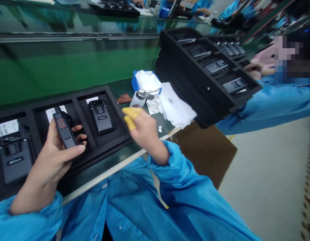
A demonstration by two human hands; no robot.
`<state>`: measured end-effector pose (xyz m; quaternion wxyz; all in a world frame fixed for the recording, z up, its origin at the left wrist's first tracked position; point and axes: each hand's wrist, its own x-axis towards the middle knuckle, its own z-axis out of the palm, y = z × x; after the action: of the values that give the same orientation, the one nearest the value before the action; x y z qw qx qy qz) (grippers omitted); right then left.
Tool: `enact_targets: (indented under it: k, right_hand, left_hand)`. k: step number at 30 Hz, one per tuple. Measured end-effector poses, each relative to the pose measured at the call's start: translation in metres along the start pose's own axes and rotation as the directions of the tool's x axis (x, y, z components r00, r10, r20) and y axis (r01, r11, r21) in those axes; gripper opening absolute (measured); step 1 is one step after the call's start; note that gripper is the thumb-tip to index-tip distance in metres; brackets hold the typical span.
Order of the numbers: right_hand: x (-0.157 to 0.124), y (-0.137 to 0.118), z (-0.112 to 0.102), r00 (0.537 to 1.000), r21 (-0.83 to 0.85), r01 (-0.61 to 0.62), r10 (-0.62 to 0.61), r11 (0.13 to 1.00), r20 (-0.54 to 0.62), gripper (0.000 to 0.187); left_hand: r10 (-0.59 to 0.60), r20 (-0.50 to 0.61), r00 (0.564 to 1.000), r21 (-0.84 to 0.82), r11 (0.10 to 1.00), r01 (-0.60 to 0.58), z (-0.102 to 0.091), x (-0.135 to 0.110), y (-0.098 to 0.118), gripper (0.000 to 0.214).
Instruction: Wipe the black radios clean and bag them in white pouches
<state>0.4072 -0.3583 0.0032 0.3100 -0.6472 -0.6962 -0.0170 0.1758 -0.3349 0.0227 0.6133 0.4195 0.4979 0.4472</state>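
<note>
My left hand (53,152) grips a black handheld device (65,130) with a red button on its side, held edge-up over the middle pocket of a black foam tray (77,100). A second black device (102,117) lies in the tray's right pocket, and a third (15,159) in the left one. My right hand (142,129), with yellow finger cots on two fingertips, hovers over the tray's right edge, blurred, fingers loosely curled with nothing visible in them. Just beyond it stands a small bottle with a metal cap (138,99).
White wipes (173,107) and a blue box of wipes (146,82) lie past the bottle. A stack of black trays (207,80) with more devices sits at right. A co-worker in a blue sleeve (270,103) works beside it. The green conveyor (69,63) runs behind.
</note>
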Motion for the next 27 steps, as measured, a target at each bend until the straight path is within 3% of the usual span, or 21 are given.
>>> enact_targets:
  k: [2,4,7,10,13,15,17,19,23,27]
  right_hand:
    - [-0.005,0.032,-0.018,0.987,-0.091,-0.158,0.156,0.983,-0.022,0.031]
    - [-0.011,0.061,-0.028,0.951,-0.202,-0.291,0.305,0.935,0.044,0.026]
    - [-0.027,0.082,-0.026,0.912,-0.253,-0.268,0.329,0.93,0.245,0.024]
    - [-0.042,0.081,-0.017,0.904,-0.258,-0.198,0.278,0.946,0.325,0.02]
    - [-0.04,0.065,-0.015,0.933,-0.222,-0.184,0.241,0.958,0.269,0.023]
    - [-0.027,0.046,-0.017,0.977,-0.092,-0.125,0.139,0.988,0.163,0.026]
    - [-0.01,0.019,-0.015,0.998,0.059,0.013,-0.016,0.998,0.055,0.029]
    - [0.008,-0.014,-0.008,0.982,0.148,0.182,-0.187,0.972,0.023,0.029]
    - [0.032,-0.067,0.018,0.899,0.183,0.422,-0.435,0.888,0.04,0.041]
    - [0.033,-0.077,0.031,0.844,0.162,0.521,-0.534,0.838,0.045,0.049]
  left_hand:
    - [-0.018,-0.005,1.0,-0.002,1.0,0.018,0.001,0.0,0.001,0.078]
    - [-0.034,-0.017,0.999,-0.009,0.999,0.034,0.002,0.0,0.003,0.077]
    - [-0.058,-0.029,0.998,-0.002,0.998,0.058,0.002,0.001,0.004,0.078]
    - [-0.05,-0.029,0.998,0.006,0.999,0.05,0.0,0.002,0.002,0.081]
    - [-0.028,0.003,1.0,0.007,1.0,0.028,-0.003,0.002,-0.003,0.092]
    - [-0.042,0.031,0.999,0.002,0.999,0.042,-0.006,0.002,-0.006,0.104]
    - [-0.057,0.061,0.997,-0.018,0.998,0.059,-0.008,0.002,-0.009,0.115]
    - [-0.055,0.083,0.995,-0.039,0.998,0.058,-0.009,0.002,-0.011,0.122]
    - [-0.002,0.118,0.993,-0.059,0.998,0.009,-0.008,0.0,-0.013,0.128]
    - [0.054,0.164,0.985,-0.102,0.994,-0.038,-0.007,-0.001,-0.013,0.128]
